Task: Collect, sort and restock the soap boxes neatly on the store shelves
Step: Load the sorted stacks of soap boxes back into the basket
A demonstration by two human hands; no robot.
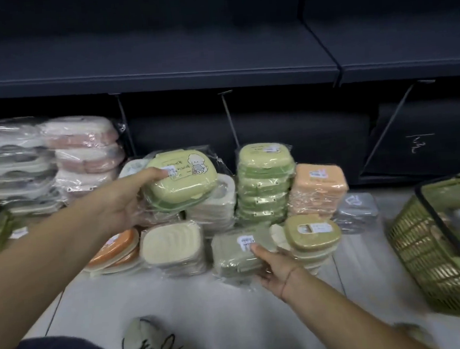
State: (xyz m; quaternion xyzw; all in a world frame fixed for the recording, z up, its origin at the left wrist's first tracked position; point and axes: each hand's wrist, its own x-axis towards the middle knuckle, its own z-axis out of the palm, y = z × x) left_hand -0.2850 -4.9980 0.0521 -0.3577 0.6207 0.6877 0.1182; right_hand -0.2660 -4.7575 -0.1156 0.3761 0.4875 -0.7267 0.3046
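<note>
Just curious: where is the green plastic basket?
Head view, far right: the green plastic lattice basket stands on the pale floor, right of the peach wrapped soap-box stack.

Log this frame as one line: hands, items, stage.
left hand: holds wrapped light green cartoon-print plastic soap box | right hand: grips wrapped grey-green plastic soap box in front row | stage: sorting on floor

White stickers (171,171) on the soap boxes (186,187) and a chalk scrawl (418,143) on the dark panel (442,155) are too blurred to read.
</note>
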